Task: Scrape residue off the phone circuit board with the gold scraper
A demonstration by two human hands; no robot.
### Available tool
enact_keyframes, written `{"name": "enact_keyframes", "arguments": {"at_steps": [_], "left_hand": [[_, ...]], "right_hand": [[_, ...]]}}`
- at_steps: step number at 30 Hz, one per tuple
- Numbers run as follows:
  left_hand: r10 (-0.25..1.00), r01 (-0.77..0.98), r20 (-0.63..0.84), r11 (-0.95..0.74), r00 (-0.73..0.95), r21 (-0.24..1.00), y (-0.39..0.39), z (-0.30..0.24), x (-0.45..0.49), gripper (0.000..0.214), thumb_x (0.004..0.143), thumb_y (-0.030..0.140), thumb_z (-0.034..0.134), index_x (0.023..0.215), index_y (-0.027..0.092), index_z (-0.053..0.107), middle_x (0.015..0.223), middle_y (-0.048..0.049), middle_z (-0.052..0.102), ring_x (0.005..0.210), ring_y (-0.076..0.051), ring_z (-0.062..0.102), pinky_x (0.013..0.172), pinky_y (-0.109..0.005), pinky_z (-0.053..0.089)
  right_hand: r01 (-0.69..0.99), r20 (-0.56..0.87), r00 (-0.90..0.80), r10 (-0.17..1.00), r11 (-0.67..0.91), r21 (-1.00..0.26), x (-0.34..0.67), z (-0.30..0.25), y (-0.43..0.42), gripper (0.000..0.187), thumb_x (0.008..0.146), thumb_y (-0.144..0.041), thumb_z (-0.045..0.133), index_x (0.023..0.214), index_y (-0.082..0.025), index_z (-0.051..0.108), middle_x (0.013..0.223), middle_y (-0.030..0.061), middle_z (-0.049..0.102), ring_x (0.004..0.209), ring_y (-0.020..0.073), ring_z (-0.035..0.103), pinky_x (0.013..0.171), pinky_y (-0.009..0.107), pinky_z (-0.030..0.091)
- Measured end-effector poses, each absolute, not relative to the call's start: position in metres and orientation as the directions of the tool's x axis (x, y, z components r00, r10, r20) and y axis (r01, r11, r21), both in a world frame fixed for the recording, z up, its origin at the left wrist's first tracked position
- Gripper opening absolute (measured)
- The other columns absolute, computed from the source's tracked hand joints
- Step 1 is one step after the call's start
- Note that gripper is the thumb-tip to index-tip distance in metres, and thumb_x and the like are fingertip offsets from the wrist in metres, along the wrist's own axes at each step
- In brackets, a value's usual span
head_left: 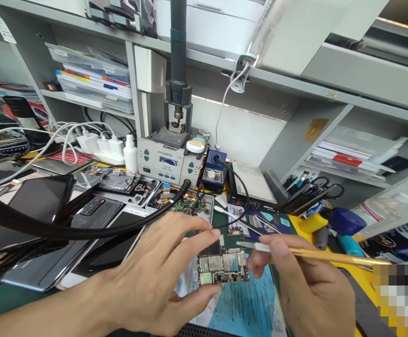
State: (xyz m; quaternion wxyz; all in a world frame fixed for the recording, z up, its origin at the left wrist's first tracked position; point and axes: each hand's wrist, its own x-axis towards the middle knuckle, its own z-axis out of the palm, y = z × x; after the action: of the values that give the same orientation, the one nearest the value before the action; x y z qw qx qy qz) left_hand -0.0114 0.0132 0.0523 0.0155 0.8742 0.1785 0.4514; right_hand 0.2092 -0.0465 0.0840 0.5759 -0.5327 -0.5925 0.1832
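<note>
Over on the far left, a heap of dismantled smartphones lies across the desk, screens dark, backs off, with a thick black hose sweeping over them toward the rework station at the back (white chargers and a small white bottle sit just beside it). Coming in now, the left hand is raised over the blue work mat, its fingers closed on the phone circuit board, thumb under the lower edge and fingertips along the top, holding it tilted up toward the camera. The board looks long and narrow, packed with silvery metal shield cans and small dark components, clean and bare with no cables that I can see. To its right, the right hand pinches a gold-handled brush in a closed pen grip, the pale tip resting right at the board's upper right corner. So the step in hand reads as fine work on that corner of the board, cleaning or dabbing by my judgement. The next move calls for a steady left grip and short, light strokes, since those tiny parts sit close together. Further right, scissors and blue tools lie on a yellow mat, well apart from the action.
</note>
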Motion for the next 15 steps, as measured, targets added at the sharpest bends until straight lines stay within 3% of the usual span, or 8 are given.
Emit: {"name": "enact_keyframes", "arguments": {"at_steps": [4,8,15], "left_hand": [[0.334,0.304,0.780,-0.933,0.529,0.193,0.012,0.052,-0.012,0.059,0.080,0.024,0.076,0.130,0.004,0.053,0.122,-0.0204,0.061,0.112,-0.029,0.058,0.091,-0.047,0.055],[0.329,0.306,0.782,-0.934,0.529,0.186,0.012,0.052,-0.012,0.059,0.080,0.024,0.076,0.130,0.004,0.053,0.123,-0.0203,0.061,0.113,-0.029,0.058,0.093,-0.047,0.055],[0.338,0.305,0.784,-0.931,0.520,0.199,0.011,0.053,-0.012,0.056,0.081,0.021,0.075,0.130,0.004,0.053,0.124,-0.0207,0.060,0.115,-0.029,0.058,0.095,-0.047,0.054]], "right_hand": [[0.283,0.467,0.284,0.837,0.393,-0.875,0.213,0.079,-0.047,0.018,0.103,-0.034,0.056,0.102,-0.024,0.071,0.072,0.0019,0.073,0.060,0.0150,0.071,0.055,0.023,0.060],[0.300,0.430,0.294,0.854,0.345,-0.889,0.211,0.081,-0.046,0.020,0.100,-0.038,0.060,0.105,-0.022,0.071,0.083,0.0050,0.075,0.061,0.0149,0.070,0.054,0.024,0.060],[0.115,0.039,0.237,0.971,0.012,-0.993,0.202,0.086,-0.045,0.025,0.083,-0.046,0.077,0.093,-0.023,0.075,0.066,-0.0005,0.069,0.056,0.0115,0.062,0.055,0.021,0.051]]}}
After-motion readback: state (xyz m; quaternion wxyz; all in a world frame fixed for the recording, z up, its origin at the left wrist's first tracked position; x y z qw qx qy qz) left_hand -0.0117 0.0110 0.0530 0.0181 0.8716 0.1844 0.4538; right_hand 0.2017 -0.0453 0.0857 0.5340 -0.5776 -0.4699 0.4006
